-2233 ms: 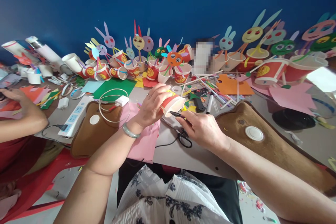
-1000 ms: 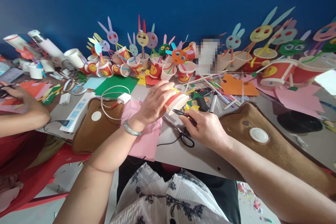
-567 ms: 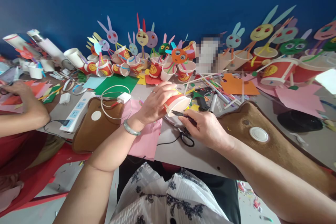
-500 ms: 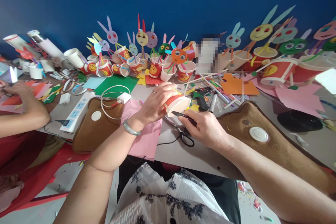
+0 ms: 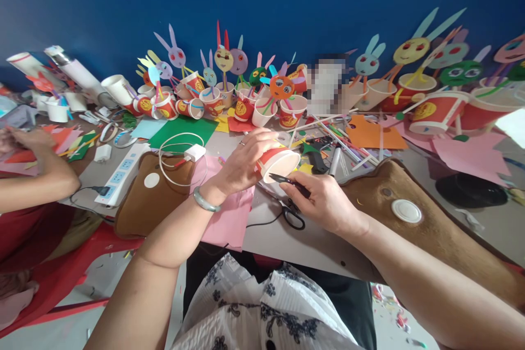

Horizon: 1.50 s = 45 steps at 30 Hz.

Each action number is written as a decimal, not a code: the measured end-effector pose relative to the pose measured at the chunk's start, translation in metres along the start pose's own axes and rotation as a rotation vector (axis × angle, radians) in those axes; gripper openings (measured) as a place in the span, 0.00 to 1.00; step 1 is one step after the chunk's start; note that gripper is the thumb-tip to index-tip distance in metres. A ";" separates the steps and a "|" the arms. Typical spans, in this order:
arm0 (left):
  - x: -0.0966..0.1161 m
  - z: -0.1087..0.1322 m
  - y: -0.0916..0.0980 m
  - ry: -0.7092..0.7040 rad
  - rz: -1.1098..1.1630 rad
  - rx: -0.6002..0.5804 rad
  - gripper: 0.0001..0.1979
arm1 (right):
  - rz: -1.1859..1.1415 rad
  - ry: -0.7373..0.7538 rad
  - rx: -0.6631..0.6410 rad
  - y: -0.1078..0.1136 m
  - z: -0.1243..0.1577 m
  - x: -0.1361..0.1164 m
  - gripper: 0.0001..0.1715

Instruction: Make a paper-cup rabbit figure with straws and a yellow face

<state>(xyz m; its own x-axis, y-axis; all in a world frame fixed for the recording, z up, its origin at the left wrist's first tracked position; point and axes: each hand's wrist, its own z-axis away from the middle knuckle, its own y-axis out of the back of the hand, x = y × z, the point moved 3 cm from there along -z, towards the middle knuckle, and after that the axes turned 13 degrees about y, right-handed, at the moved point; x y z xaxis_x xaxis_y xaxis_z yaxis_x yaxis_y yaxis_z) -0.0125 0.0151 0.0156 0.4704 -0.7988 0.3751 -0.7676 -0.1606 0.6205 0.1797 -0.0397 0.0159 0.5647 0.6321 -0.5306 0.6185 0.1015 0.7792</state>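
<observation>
A red and white paper cup [image 5: 283, 165] is tilted sideways in my left hand [image 5: 246, 161], its open mouth turned toward me and to the right. My fingers wrap over its outer wall. In my right hand [image 5: 322, 197] is a slim black pointed tool [image 5: 283, 179]; whether it is a cutter or small scissors I cannot make out. Its tip lies at the cup's lower rim, and my palm hides its back end. Just below my right hand, a black scissor-like loop handle [image 5: 294, 219] rests on the table.
Paper cups with rabbit-faced figures [image 5: 281, 89] line the blue wall. A brown cushion-like pad [image 5: 369, 197] lies right, another brown pad [image 5: 139, 197] left, beside a power strip [image 5: 118, 175]. Pink paper [image 5: 223, 213] is under my left wrist. Another person's arm [image 5: 41, 175] works at far left.
The tool's tip at the cup rim looks slightly more parted than before. Both hands and the cup hold nearly the same place; the whole view has shifted a little.
</observation>
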 end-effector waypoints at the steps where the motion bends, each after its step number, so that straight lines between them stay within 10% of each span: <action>1: 0.000 0.000 0.001 -0.002 -0.008 0.009 0.30 | -0.001 -0.001 0.008 0.000 0.000 0.000 0.21; 36: 0.019 0.014 0.007 -0.176 -0.409 0.352 0.16 | -0.102 -0.105 0.023 0.002 0.001 -0.007 0.24; 45: 0.010 0.020 0.002 -0.062 -0.355 0.288 0.15 | 0.075 -0.109 0.007 -0.003 0.004 -0.007 0.21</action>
<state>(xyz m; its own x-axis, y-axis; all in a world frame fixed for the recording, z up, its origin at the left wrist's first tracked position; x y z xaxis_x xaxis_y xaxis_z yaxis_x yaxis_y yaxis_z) -0.0177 -0.0049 0.0069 0.7057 -0.6970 0.1272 -0.6578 -0.5780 0.4829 0.1754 -0.0475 0.0159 0.6655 0.5501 -0.5045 0.5760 0.0513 0.8159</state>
